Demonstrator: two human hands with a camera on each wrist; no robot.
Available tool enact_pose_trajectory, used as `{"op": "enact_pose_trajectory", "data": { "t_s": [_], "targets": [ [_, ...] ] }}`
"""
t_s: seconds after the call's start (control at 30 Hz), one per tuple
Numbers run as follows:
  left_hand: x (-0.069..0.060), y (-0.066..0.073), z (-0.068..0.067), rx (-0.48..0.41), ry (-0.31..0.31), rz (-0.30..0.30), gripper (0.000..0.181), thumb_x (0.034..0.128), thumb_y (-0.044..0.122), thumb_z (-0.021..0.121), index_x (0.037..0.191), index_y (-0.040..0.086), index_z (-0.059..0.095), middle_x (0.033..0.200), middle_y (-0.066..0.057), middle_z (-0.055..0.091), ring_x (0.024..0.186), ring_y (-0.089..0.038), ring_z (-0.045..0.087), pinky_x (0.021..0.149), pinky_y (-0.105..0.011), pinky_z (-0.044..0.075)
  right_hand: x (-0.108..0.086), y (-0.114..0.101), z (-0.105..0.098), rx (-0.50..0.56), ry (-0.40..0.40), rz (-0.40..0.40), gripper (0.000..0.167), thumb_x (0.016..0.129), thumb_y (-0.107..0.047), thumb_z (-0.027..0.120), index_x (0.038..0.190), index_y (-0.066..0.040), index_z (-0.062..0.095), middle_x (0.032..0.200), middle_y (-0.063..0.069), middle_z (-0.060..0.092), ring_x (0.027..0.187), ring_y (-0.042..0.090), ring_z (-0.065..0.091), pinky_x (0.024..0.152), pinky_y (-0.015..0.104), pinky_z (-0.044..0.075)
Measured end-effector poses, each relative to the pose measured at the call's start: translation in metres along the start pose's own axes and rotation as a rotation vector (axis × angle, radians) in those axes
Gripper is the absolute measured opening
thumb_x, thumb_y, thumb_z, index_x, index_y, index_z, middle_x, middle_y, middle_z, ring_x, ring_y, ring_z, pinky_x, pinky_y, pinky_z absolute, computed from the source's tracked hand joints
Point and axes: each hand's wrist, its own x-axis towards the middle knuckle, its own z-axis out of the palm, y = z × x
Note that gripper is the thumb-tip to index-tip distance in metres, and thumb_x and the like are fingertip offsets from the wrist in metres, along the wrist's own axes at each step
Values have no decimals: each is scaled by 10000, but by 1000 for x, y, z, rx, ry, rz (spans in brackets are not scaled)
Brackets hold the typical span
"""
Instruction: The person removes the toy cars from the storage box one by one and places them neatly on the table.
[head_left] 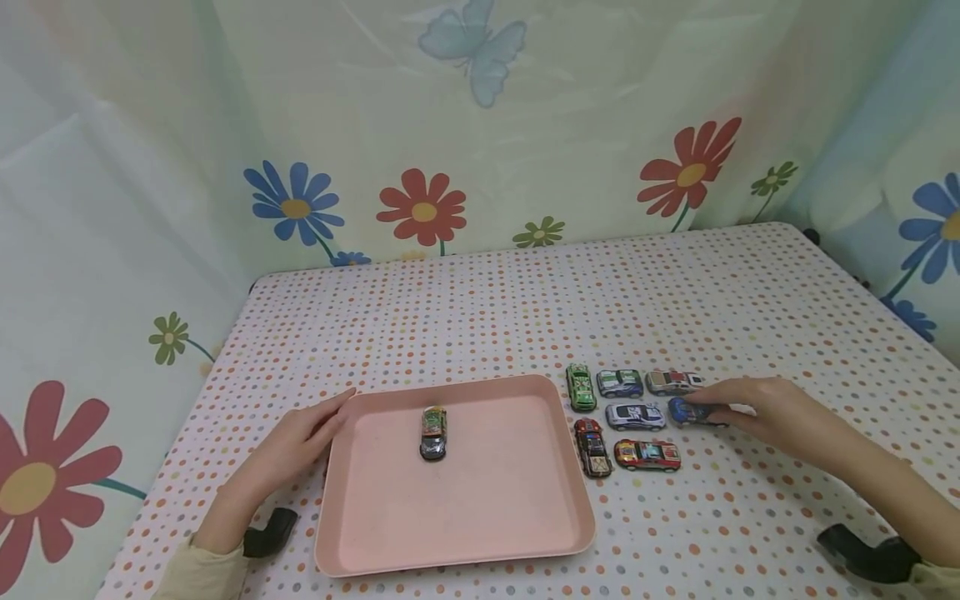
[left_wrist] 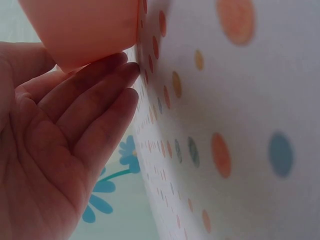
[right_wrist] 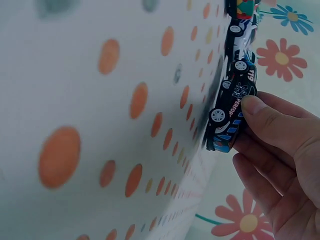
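Note:
My right hand (head_left: 757, 406) pinches a dark blue toy car (head_left: 696, 412) by its sides, thumb on the near side. In the right wrist view the car (right_wrist: 234, 107) shows white wheels and lettering, low over the table; I cannot tell whether all its wheels touch. My left hand (head_left: 296, 442) rests against the upper left corner of a pink tray (head_left: 465, 546). The left wrist view has its fairly straight fingers (left_wrist: 95, 100) touching the tray's outer wall (left_wrist: 90, 30). Inside the tray, left of its middle, lies a green, orange and black toy car (head_left: 432, 433).
Right of the tray stand a green car (head_left: 581, 387), a red and black car (head_left: 593, 447), a red and yellow car (head_left: 647, 455), a white and purple car (head_left: 635, 416), a green and white car (head_left: 620, 383) and a beige and red car (head_left: 674, 382). A dotted cloth (head_left: 420, 325) covers the table.

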Motion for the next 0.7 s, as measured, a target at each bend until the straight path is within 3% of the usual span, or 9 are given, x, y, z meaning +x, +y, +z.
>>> {"op": "enact_pose_trajectory", "data": {
  "t_s": [0.43,0.57,0.7],
  "targets": [
    [0,-5,2,-7,0,-3,463,1011,278,445,1402,31,429,1370,-146,454,1243,-316,419,966,-500,373,8,-8,6,-35,-94,95,277,716,-22,787,971,-76,695,905,113,682,812,293,653,661,433,528],
    [-1,-3,1,-8,2,4,458,1010,269,449,1404,36,428,1364,-149,461,1239,-314,425,963,-497,376,10,-13,0,-76,-70,65,261,703,-35,800,936,-69,689,882,87,680,797,279,654,649,417,531],
    [-1,-2,1,-9,4,12,454,1009,256,454,1401,28,430,1357,-155,468,1231,-317,434,957,-498,382,24,-30,-18,-96,-2,-28,260,712,-65,799,954,-70,704,909,79,684,817,275,656,644,423,534]
  ]
}}
